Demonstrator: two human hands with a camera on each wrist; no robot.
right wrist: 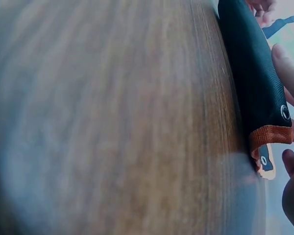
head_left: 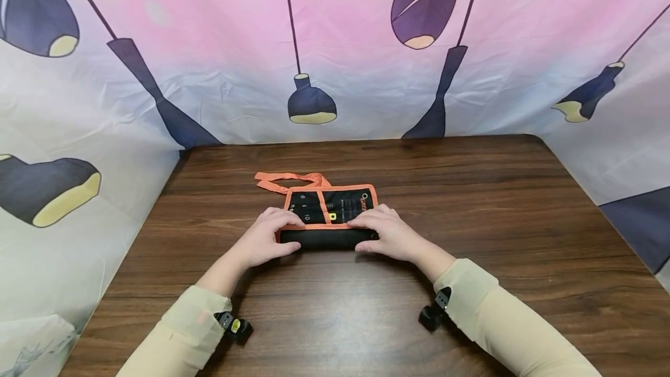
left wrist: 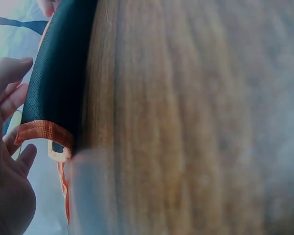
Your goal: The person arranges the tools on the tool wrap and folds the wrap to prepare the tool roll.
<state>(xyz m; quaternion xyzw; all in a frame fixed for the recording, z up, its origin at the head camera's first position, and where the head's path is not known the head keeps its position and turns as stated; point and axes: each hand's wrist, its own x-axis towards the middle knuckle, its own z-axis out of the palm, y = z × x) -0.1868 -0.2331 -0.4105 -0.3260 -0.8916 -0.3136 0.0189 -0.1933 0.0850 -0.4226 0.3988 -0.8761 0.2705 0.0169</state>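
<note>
A black fabric tool roll (head_left: pixel 324 240) with orange trim lies on the table, its near part rolled into a thick tube. Its flat far part shows printed numbers and some lettering. My left hand (head_left: pixel 263 238) holds the left end of the tube, thumb at the front and fingers over the top. At the other end, my right hand (head_left: pixel 391 234) grips it the same way. The left wrist view shows the tube's orange-bound end (left wrist: pixel 44 131) beside the left fingers. A metal eyelet (right wrist: pixel 284 112) shows near the right end in the right wrist view.
Orange ties (head_left: pixel 293 178) trail from the roll's far left corner across the dark wooden table (head_left: pixel 471 191). A printed cloth (head_left: pixel 361 86) with lamp patterns hangs behind the table. Small black cameras (head_left: pixel 431 316) are strapped at both wrists.
</note>
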